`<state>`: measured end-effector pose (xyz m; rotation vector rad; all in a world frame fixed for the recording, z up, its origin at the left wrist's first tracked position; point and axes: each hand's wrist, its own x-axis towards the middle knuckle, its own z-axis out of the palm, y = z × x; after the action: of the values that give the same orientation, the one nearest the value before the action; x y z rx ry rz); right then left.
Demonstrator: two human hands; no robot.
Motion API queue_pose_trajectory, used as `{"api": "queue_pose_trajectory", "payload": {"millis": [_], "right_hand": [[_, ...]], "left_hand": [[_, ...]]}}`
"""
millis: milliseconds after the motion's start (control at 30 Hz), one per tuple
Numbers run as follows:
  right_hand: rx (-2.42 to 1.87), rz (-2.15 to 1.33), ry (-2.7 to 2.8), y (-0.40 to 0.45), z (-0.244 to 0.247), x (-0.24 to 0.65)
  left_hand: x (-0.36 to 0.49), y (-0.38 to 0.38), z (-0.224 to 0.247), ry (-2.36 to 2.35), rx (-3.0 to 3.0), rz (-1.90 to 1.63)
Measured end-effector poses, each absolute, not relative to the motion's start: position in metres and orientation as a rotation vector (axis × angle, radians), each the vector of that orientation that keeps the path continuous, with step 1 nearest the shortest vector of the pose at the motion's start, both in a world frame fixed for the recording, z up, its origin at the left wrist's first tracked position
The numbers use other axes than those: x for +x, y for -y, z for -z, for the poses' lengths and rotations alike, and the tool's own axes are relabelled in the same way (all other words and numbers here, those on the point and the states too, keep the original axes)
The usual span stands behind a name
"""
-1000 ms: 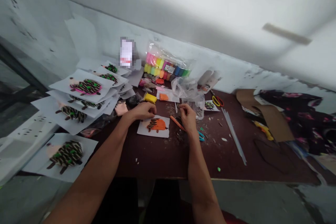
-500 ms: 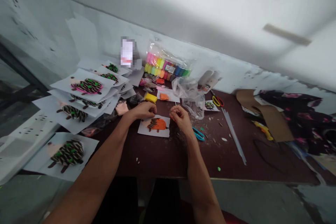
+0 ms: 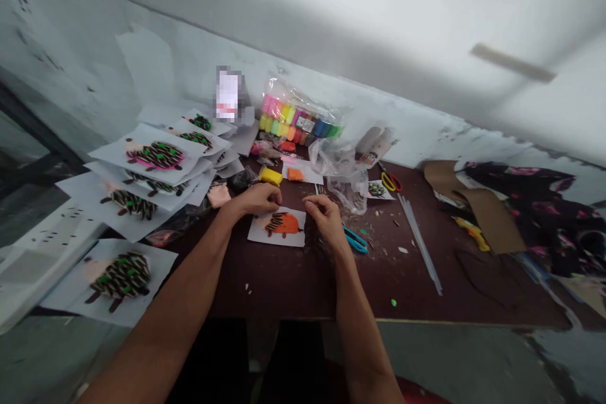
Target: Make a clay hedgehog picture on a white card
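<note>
A small white card point(image 3: 297, 240) lies on the dark table, bearing an orange clay hedgehog point(image 3: 286, 223) with dark striped spines over its left part. My left hand point(image 3: 262, 198) is at the card's upper left edge, fingers curled in; whatever they hold is hidden. Just off the card's right edge, my right hand point(image 3: 326, 216) has thumb and fingers pinched together, and anything between the tips is too small to name. A yellow clay block point(image 3: 270, 176) sits behind my left hand. An orange clay piece point(image 3: 295, 174) rests on white paper farther back.
Finished-looking hedgehog sheets point(image 3: 161, 154) are stacked at left. Blue-handled scissors point(image 3: 355, 240) lie beside my right wrist, red-and-yellow scissors point(image 3: 391, 182) farther back. Clear strips point(image 3: 421, 246) and a yellow glue gun point(image 3: 472, 233) lie right. Bagged coloured clay point(image 3: 303, 120) leans on the wall.
My right hand has shifted slightly left and up, its pinched fingertips now nearer the card's right edge. My left hand stays in about the same place.
</note>
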<state>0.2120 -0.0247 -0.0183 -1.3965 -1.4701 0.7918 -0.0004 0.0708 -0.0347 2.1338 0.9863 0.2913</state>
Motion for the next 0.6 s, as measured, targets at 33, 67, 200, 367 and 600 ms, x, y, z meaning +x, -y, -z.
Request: {"api": "queue_pose_trajectory", "payload": {"millis": [33, 67, 200, 367, 600], "right_hand": [[-1.406, -0.764, 1.492, 0.025, 0.019, 0.211], [-1.415, -0.748, 1.516, 0.026, 0.020, 0.211], [-1.408, -0.656, 1.673, 0.028, 0.021, 0.207], [-1.418, -0.659, 1.765, 0.032, 0.023, 0.201], [-1.450, -0.572, 1.941, 0.033, 0.025, 0.194]], "left_hand": [[0.000, -0.071, 0.035, -0.986, 2.132, -0.293], [0.000, -0.071, 0.035, -0.986, 2.132, -0.292], [-0.001, -0.071, 0.034, -0.993, 2.139, -0.281], [-0.001, -0.070, 0.032, -0.990, 2.152, -0.270], [-0.001, -0.070, 0.032, -0.979, 2.126, -0.287]]}}
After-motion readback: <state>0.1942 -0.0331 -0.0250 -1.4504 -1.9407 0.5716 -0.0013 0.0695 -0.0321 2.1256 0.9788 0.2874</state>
